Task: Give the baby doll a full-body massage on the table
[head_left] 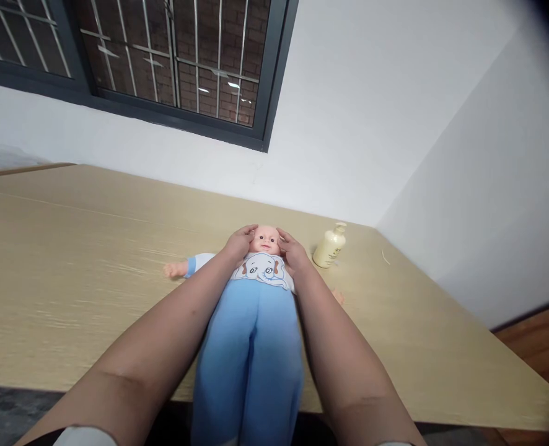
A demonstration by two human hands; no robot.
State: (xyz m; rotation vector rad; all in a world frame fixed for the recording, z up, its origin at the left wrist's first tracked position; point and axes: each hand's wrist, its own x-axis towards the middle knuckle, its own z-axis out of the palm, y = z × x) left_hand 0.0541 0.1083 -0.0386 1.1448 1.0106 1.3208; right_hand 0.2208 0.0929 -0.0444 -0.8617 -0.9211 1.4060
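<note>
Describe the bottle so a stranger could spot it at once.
Start at the tan table below the barred window. A doll lies there on its back, its head between the left hand and the right hand; the bottle stands just to the right of them. It is pale yellow with a pump top and dark lettering, unlike the doll in blue trousers.

The table (93, 272) offers free room well left of the doll (246, 313); rightward stands a pump bottle (329, 249).
</note>
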